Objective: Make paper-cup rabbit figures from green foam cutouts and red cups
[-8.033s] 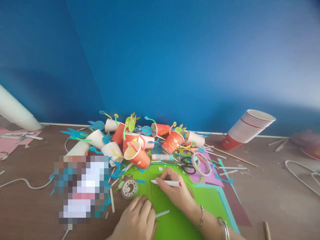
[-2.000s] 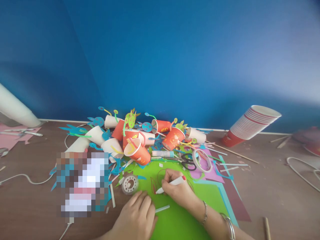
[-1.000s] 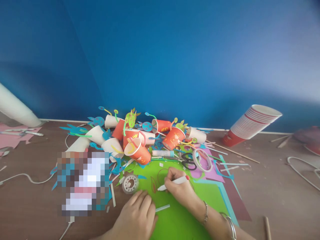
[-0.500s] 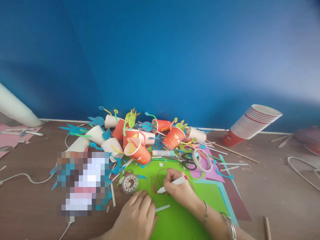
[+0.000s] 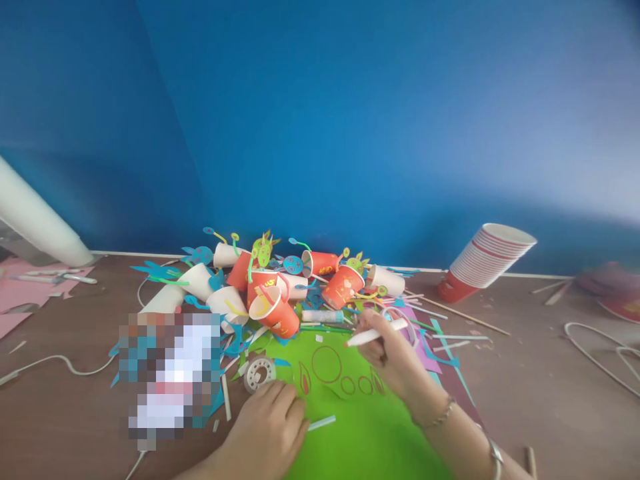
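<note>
My right hand (image 5: 383,343) pinches a white marker (image 5: 373,335) above the green paper (image 5: 365,440), its reddish tip pointing left and off the sheet. Below it are red outlines: a large circle (image 5: 327,364), two smaller circles and leaf-like shapes, one with red inside. My left hand (image 5: 270,420) lies on the paper's left part, palm down with its fingers close together. A short translucent straw piece (image 5: 321,423) sticks out beside its thumb. Just beyond its fingertips lies a tape roll (image 5: 259,375).
Decorated paper cups (image 5: 280,313) crowd the table's back. A glue stick (image 5: 323,317) and a white ring (image 5: 410,327) lie behind the green paper. At right leans a cup stack (image 5: 487,257); at left are a blurred-out device (image 5: 175,373) and a white cable (image 5: 60,357).
My right hand has lifted the marker up and right, away from the paper, uncovering the drawn circles. My left hand stays in place on the sheet. The view has shifted slightly.
</note>
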Demonstrator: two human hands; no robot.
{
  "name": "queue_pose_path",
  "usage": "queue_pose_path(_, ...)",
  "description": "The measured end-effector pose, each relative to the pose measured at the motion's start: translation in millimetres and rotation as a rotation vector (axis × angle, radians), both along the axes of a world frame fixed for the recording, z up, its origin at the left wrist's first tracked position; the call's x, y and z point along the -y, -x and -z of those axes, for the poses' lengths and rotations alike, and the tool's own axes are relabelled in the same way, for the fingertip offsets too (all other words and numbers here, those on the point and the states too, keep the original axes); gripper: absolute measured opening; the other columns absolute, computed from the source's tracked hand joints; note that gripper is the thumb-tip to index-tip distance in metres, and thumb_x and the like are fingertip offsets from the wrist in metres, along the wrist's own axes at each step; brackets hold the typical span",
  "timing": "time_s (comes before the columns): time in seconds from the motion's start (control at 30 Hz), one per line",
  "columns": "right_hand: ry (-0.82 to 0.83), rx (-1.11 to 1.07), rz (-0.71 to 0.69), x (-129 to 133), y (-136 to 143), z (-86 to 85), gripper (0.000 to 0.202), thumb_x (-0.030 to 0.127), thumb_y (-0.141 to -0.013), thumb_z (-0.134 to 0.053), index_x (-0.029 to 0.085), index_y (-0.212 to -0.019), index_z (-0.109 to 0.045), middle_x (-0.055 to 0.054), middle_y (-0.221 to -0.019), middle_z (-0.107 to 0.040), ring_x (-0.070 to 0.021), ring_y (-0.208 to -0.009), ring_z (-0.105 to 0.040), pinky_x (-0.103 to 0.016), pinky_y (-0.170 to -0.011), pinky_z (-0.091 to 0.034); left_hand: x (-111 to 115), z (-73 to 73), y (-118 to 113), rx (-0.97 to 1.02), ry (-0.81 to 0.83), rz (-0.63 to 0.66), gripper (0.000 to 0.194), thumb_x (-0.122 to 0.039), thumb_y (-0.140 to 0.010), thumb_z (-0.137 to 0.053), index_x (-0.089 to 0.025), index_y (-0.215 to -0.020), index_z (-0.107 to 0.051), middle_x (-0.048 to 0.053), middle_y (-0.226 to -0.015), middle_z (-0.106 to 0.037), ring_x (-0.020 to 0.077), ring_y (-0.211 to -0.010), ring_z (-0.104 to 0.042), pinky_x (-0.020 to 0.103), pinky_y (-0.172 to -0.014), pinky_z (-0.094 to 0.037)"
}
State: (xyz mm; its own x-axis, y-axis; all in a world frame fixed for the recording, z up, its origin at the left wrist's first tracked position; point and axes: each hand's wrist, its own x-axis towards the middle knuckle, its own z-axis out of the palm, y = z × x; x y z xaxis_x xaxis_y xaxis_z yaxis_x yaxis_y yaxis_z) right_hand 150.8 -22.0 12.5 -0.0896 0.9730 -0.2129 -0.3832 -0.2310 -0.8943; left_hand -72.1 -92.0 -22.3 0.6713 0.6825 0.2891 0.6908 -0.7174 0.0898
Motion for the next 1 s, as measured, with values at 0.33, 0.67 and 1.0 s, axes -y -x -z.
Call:
queue_pose_path(0.33,0.001,-0.223,0.069,-5.5,-44.9,-70.4,0.021,0.034,-0.074,-0.071,0.019,-0.074,-0.057,0.004,-0.057,-0.049,-0.0072,-0.049,-0.041,-0.016,-0.037,-0.026,-9.8,-32.2,4.3,-0.026,0.138,-0.116,0.021,-0.009,-0.087,-0.046,-0.019,-0.073,-0.059,0.002,-0.077,-0.059,0.0199,-0.077,-0.052,0.032,-0.071,-0.039)
queue_pose_path(0.67,0.171,-0.253,0.019,11.5,-46.1,-51.4,0.021,0.027,-0.077,-0.068,0.019,-0.067,-0.053,0.011,-0.044,-0.028,-0.0046,-0.038,-0.019,-0.014,-0.031,-0.017,23.7,-2.5,-13.7,-0.198,0.195,-0.091,0.012,-0.014,-0.077,-0.061,-0.021,-0.086,-0.058,0.001,-0.084,-0.061,0.0197,-0.077,-0.055,0.029,-0.067,-0.043)
queue_pose_path(1.0,0.120,-0.253,0.006,14.1,-49.5,-43.6,0.016,0.031,-0.079,-0.067,0.018,-0.075,-0.059,0.006,-0.050,-0.041,-0.0071,-0.043,-0.033,-0.014,-0.033,-0.027,-10.7,-42.4,33.6,0.181,0.180,-0.391,0.025,-0.011,-0.086,-0.044,-0.020,-0.095,-0.064,0.005,-0.094,-0.067,0.0220,-0.090,-0.060,0.036,-0.080,-0.049)
